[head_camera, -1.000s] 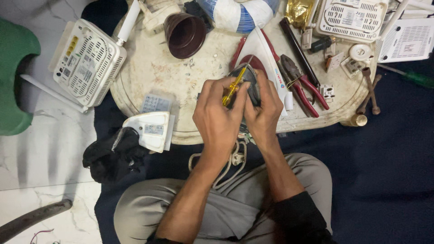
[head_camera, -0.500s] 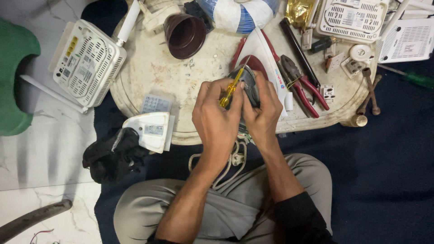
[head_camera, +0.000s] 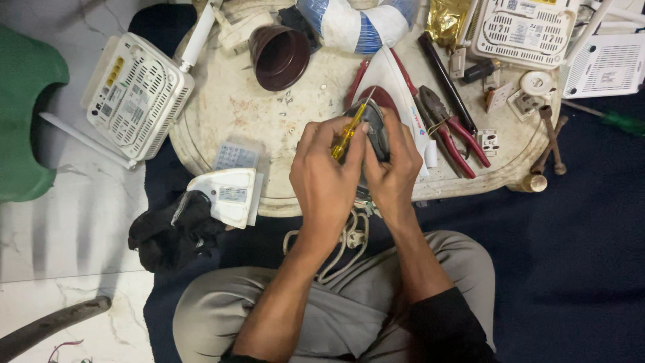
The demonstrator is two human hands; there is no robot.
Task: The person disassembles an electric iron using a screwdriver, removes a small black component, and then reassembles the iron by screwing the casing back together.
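Observation:
My left hand [head_camera: 326, 178] is shut on a small yellow-handled screwdriver [head_camera: 346, 132], its tip pointing up and to the right. My right hand [head_camera: 393, 178] grips the grey rear part [head_camera: 375, 128] of a white and red clothes iron [head_camera: 396, 77]. The iron lies on a round, stained low table [head_camera: 235, 114] with its nose pointing away from me. The two hands touch over the iron's back end, and the screwdriver shaft rests against the grey part. A whitish cord [head_camera: 349, 235] hangs from the iron down to my lap.
Red-handled pliers [head_camera: 457, 134], a brown cup [head_camera: 279, 57], a blue and white wire coil [head_camera: 359, 23] and small sockets lie on the table. White routers [head_camera: 138, 94] [head_camera: 524, 30] sit at both ends. A white adapter [head_camera: 225, 195], black cloth [head_camera: 168, 228] and green stool [head_camera: 27, 114] are left.
Both hands stay over the iron's rear. The screwdriver has shifted only slightly in my left hand.

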